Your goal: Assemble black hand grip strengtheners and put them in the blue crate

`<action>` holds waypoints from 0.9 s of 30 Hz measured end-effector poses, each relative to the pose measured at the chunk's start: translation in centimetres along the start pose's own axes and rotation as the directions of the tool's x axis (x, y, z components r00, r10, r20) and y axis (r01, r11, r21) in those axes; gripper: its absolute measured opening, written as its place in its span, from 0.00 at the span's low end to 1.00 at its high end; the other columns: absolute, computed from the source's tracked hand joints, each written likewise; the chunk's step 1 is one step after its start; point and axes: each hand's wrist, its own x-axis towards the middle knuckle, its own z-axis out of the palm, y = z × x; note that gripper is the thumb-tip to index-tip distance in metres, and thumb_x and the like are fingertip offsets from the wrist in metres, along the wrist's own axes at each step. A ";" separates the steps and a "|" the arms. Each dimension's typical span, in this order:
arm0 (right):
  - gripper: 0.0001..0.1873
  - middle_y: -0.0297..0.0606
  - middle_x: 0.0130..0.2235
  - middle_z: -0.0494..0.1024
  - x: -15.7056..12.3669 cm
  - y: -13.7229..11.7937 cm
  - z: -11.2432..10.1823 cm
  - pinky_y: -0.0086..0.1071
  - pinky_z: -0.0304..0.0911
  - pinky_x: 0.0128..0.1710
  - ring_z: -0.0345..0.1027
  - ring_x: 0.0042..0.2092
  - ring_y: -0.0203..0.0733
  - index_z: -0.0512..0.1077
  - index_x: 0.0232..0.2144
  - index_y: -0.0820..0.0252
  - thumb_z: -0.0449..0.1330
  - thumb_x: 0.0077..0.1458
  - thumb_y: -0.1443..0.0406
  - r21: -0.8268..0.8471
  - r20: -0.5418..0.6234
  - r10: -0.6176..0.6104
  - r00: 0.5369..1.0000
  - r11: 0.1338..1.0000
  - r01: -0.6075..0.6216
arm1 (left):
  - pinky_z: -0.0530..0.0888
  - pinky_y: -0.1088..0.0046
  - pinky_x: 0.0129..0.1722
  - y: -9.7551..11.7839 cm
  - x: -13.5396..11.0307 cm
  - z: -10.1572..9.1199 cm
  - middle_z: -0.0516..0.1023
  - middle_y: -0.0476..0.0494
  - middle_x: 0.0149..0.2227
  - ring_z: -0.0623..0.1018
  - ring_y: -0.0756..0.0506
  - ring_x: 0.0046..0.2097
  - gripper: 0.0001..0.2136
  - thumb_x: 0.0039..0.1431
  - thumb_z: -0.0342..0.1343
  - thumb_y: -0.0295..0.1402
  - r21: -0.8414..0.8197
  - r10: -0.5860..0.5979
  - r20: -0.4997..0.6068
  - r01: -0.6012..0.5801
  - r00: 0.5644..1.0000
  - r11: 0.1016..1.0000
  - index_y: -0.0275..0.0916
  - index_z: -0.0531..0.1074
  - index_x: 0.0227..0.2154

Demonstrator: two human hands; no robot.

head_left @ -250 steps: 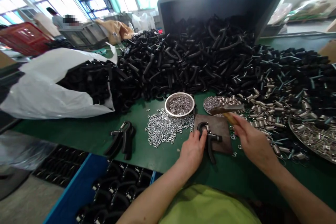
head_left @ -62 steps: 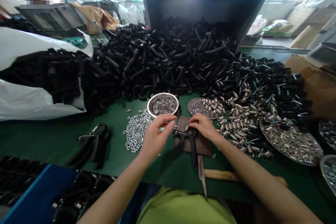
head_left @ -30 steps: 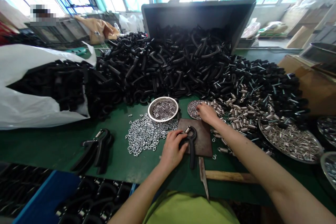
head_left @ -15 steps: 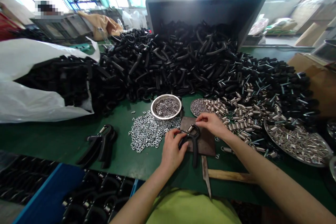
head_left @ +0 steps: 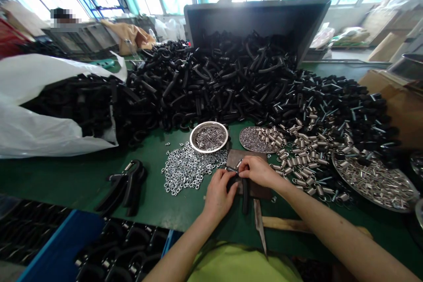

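A black hand grip strengthener (head_left: 245, 196) with a small coil spring at its top lies over a dark square plate (head_left: 263, 190). The fingers of my left hand (head_left: 218, 194) are closed around its left handle. My right hand (head_left: 259, 171) is pinched at the top of the strengthener, over its curved part; what sits between the fingertips is hidden. Just below the plate rests a hammer (head_left: 259, 222) with a wooden handle. Left of my hands is a heap of loose nuts (head_left: 183, 169), and behind it a round metal bowl (head_left: 192, 144) of small rings.
Black handles (head_left: 211, 83) are piled across the back, before a tipped grey bin (head_left: 257, 11). Coil springs (head_left: 300, 158) and a tray (head_left: 337, 172) of metal pins spread to the right. Assembled strengtheners (head_left: 130, 187) lie at left, above a blue crate (head_left: 49, 246).
My right hand has moved left and down from the plate's upper edge onto the top of the strengthener, covering its curved part. My left hand keeps its hold.
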 end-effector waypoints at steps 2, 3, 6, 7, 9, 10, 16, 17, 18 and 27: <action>0.02 0.31 0.25 0.74 0.3 -0.2 -0.1 0.27 0.52 0.27 0.66 0.28 0.36 0.74 0.22 0.59 0.63 0.40 0.68 -0.018 0.029 0.030 0.999 0.999 -0.030 | 0.70 0.66 0.43 0.0 0.0 -0.1 0.68 0.44 0.40 0.70 0.45 0.44 0.14 0.56 0.52 0.28 0.031 0.019 0.018 -0.020 1.000 0.999 0.43 0.68 0.46; 0.02 0.31 0.24 0.74 0.3 -0.3 -0.1 0.27 0.51 0.26 0.65 0.27 0.36 0.74 0.22 0.58 0.63 0.39 0.68 -0.025 0.039 0.041 0.998 0.999 -0.040 | 0.70 0.66 0.43 0.0 0.0 -0.1 0.68 0.44 0.40 0.70 0.45 0.43 0.16 0.57 0.51 0.28 0.054 0.032 0.030 -0.034 0.999 0.998 0.44 0.67 0.48; 0.05 0.29 0.24 0.73 0.0 -0.5 0.0 0.27 0.49 0.25 0.64 0.27 0.35 0.73 0.26 0.57 0.62 0.41 0.67 -0.045 0.032 0.057 0.998 0.997 -0.056 | 0.70 0.67 0.41 0.0 0.1 -0.1 0.67 0.44 0.40 0.69 0.45 0.41 0.20 0.57 0.50 0.27 0.144 0.061 0.073 -0.071 0.995 0.987 0.47 0.64 0.53; 0.05 0.30 0.25 0.73 -0.2 -0.5 0.1 0.27 0.49 0.25 0.64 0.28 0.35 0.73 0.28 0.57 0.61 0.43 0.67 -0.051 0.021 0.063 0.998 0.997 -0.061 | 0.70 0.67 0.40 0.0 0.1 -0.1 0.66 0.44 0.39 0.69 0.45 0.41 0.21 0.57 0.49 0.27 0.174 0.066 0.087 -0.080 0.994 0.981 0.47 0.63 0.54; 0.05 0.30 0.26 0.73 -0.5 -0.5 0.3 0.27 0.49 0.25 0.64 0.28 0.35 0.73 0.29 0.57 0.60 0.45 0.66 -0.060 0.005 0.078 0.997 0.995 -0.077 | 0.70 0.67 0.39 0.0 0.1 -0.1 0.66 0.44 0.39 0.68 0.45 0.40 0.22 0.58 0.49 0.27 0.217 0.069 0.105 -0.091 0.992 0.972 0.48 0.62 0.55; 0.05 0.31 0.26 0.73 -0.6 -0.4 0.4 0.27 0.49 0.26 0.64 0.29 0.35 0.73 0.29 0.57 0.59 0.46 0.65 -0.062 0.002 0.085 0.996 0.994 -0.085 | 0.70 0.67 0.39 0.0 0.1 -0.1 0.66 0.44 0.38 0.68 0.45 0.40 0.22 0.58 0.48 0.27 0.228 0.068 0.113 -0.093 0.991 0.969 0.48 0.61 0.56; 0.04 0.30 0.24 0.71 0.2 -0.3 0.4 0.27 0.50 0.25 0.64 0.28 0.36 0.72 0.26 0.58 0.63 0.42 0.65 -0.064 0.029 0.082 0.996 0.995 -0.080 | 0.70 0.66 0.42 -0.3 0.0 0.0 0.67 0.44 0.40 0.68 0.44 0.42 0.23 0.57 0.51 0.28 0.236 0.063 0.116 -0.089 0.991 0.968 0.45 0.60 0.56; 0.05 0.30 0.24 0.71 0.1 -0.5 0.2 0.27 0.50 0.26 0.64 0.28 0.36 0.72 0.27 0.58 0.63 0.42 0.65 -0.067 0.028 0.075 0.997 0.995 -0.073 | 0.70 0.66 0.41 -0.3 0.0 0.0 0.67 0.43 0.40 0.68 0.44 0.42 0.24 0.57 0.50 0.28 0.243 0.069 0.118 -0.096 0.991 0.965 0.46 0.59 0.57; 0.07 0.30 0.25 0.71 -0.2 -0.7 0.0 0.28 0.52 0.27 0.64 0.29 0.37 0.72 0.29 0.58 0.63 0.42 0.66 -0.069 0.024 0.068 0.997 0.995 -0.067 | 0.70 0.66 0.41 -0.3 0.0 0.0 0.67 0.43 0.39 0.68 0.44 0.42 0.24 0.57 0.50 0.28 0.256 0.078 0.122 -0.107 0.989 0.961 0.46 0.59 0.57; 0.15 0.39 0.43 0.71 -14.7 3.9 -0.5 0.39 0.60 0.40 0.66 0.43 0.49 0.69 0.38 0.50 0.63 0.43 0.63 -0.272 -0.058 0.063 0.996 0.959 -0.076 | 0.71 0.71 0.34 0.2 0.0 -0.1 0.68 0.40 0.39 0.68 0.43 0.41 0.23 0.59 0.44 0.24 0.489 0.149 0.221 -0.241 0.964 0.838 0.44 0.59 0.57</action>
